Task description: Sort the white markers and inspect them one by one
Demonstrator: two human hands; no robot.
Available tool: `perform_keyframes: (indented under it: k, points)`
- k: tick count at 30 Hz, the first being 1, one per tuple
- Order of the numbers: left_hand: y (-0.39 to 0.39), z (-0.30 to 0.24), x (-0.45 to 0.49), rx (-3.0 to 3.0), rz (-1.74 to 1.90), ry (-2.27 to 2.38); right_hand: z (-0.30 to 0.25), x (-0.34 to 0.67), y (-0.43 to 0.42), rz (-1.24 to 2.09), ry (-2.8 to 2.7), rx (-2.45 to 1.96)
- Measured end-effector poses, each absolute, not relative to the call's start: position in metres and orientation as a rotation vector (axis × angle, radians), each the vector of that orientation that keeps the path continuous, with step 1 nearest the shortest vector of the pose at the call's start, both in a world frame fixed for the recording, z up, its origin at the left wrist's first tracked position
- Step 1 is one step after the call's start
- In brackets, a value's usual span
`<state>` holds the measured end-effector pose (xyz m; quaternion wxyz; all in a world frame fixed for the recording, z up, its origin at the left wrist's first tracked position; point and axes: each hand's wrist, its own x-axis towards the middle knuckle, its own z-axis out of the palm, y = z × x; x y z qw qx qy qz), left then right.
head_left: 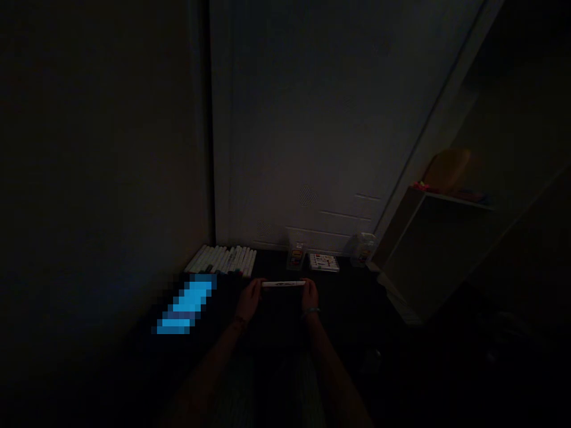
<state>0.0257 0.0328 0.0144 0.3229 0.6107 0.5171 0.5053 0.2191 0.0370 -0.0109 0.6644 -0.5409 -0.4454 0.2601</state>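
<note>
A white marker with dark print on its barrel lies level between my two hands, above the dark table. One end is pinched by the fingers of my left hand. At the opposite end, my right hand has its fingers closed round the marker. Beyond my left hand, several white markers lie side by side in a row. A clear case holding more white markers lies flat past my right hand. The room is very dark, so fine finger detail is lost.
Left of my hands a bright blue pixelated patch lies on the dark table. Two clear containers, one in the middle and one at the right, stand by the wall. A shelf unit is on the right.
</note>
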Motion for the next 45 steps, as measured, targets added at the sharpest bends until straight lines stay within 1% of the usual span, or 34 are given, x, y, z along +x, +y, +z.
perform_keyframes:
  k: [7, 19, 32, 45]
  points:
    - [0.033, 0.013, 0.026, 1.646, 1.327, 1.363, -0.012, 0.220, 0.037, 0.556, -1.027, -1.230]
    - [0.036, 0.008, 0.024, 1.697, 1.337, 1.370, -0.008, 0.218, 0.034, 0.595, -1.006, -1.221]
    - [0.040, 0.001, 0.020, 1.740, 1.321, 1.450, -0.016, 0.219, 0.039, 0.561, -1.101, -1.230]
    - [0.047, -0.007, 0.017, 1.788, 1.335, 1.453, -0.009, 0.215, 0.036, 0.546, -1.089, -1.232]
